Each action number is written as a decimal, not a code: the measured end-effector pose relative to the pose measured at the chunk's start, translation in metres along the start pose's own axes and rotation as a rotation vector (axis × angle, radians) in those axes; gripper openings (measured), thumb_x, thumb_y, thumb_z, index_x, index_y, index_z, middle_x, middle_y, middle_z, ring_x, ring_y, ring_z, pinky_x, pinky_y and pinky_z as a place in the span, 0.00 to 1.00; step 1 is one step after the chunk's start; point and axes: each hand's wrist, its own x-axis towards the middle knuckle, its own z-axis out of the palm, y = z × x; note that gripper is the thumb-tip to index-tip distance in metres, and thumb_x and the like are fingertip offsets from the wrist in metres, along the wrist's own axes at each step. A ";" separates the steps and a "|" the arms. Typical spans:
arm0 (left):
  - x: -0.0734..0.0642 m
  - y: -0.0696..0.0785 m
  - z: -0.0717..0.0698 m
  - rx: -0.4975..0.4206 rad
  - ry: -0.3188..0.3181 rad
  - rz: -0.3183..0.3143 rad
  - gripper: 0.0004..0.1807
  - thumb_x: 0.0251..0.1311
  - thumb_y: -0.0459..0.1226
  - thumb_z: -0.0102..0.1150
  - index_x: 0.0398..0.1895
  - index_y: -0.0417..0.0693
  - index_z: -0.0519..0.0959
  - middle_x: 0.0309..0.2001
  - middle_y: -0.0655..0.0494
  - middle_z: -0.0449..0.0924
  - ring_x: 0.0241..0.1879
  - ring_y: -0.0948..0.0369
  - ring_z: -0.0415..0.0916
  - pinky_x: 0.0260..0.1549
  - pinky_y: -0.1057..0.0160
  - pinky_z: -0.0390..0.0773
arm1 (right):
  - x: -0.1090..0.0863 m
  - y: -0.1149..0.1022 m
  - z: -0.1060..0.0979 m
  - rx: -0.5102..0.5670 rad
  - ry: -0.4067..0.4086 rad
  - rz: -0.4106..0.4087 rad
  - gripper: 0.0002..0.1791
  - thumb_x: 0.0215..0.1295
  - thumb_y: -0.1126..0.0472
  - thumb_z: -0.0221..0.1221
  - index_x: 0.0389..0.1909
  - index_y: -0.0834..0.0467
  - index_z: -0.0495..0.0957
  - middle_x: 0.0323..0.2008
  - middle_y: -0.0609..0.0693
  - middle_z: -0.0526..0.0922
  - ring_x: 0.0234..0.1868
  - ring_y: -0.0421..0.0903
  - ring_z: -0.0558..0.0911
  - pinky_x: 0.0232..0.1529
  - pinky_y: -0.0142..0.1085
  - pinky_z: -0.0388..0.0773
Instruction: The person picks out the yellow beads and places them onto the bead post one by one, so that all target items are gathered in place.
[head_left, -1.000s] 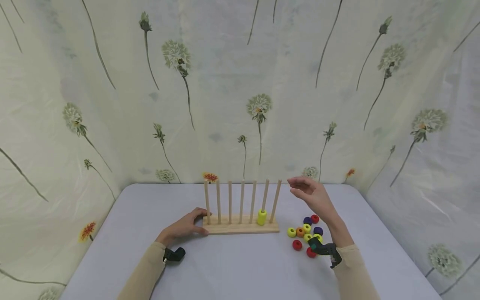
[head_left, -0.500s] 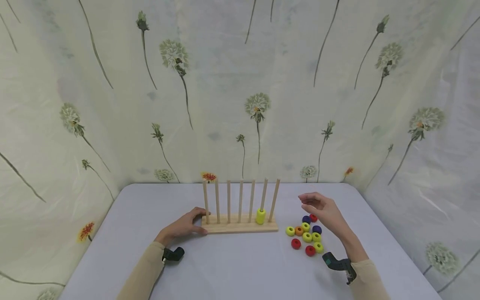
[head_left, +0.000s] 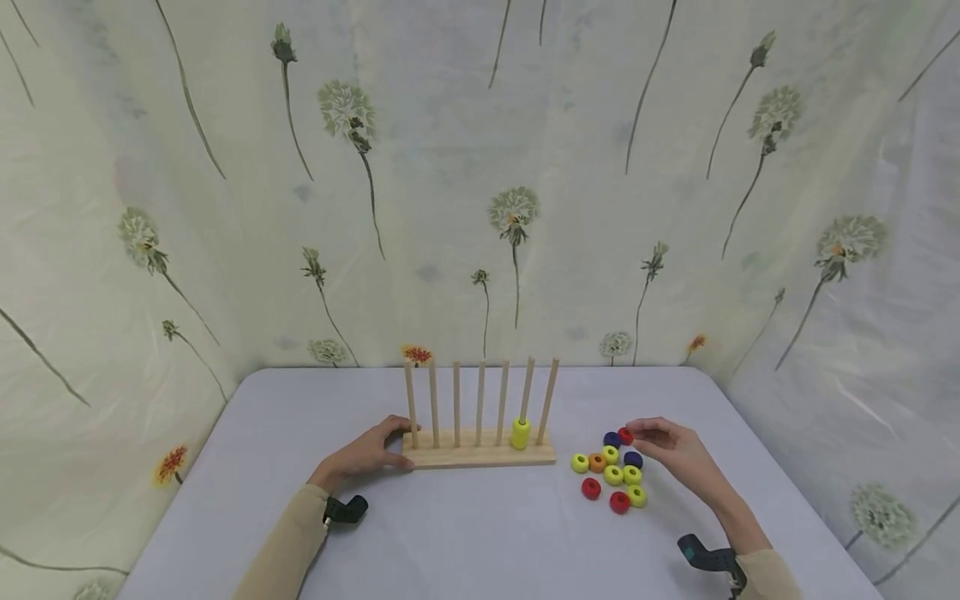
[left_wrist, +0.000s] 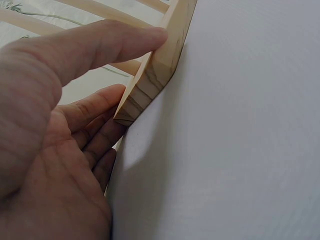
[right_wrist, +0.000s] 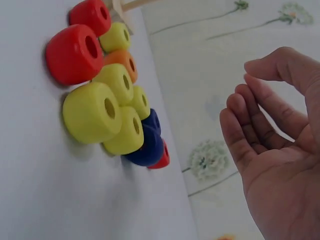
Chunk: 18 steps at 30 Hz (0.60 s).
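I had the right hand off the right end of the wooden stand, its thumb and forefinger tips close together, a slim gap between them and nothing in it. The red bead lay just by those fingertips, on the side toward the stand; I could not tell whether they touched. That was the relation I weighed most: bead between stand and hand, with the right hand much the nearer. The bead was squat, with no long axis I could make out, while the stand's length ran toward the beads.

The left hand gripped the stand's left end, thumb at the front edge, fingers at the back. A purple bead sat beside the red one, nearer the stand. Off the same end, more toward the stand's front, lay a loose cluster of beads in mixed colours. A yellow piece sat low on the second post from the stand's right end. Behind the stand, beyond the table, hung a flowered curtain.
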 end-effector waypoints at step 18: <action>-0.001 0.002 -0.002 0.011 -0.017 0.028 0.38 0.45 0.42 0.75 0.61 0.47 0.70 0.65 0.48 0.65 0.70 0.47 0.55 0.69 0.43 0.51 | -0.005 0.037 0.001 -0.019 -0.056 0.110 0.22 0.63 0.57 0.63 0.54 0.64 0.75 0.51 0.59 0.80 0.48 0.48 0.81 0.47 0.33 0.80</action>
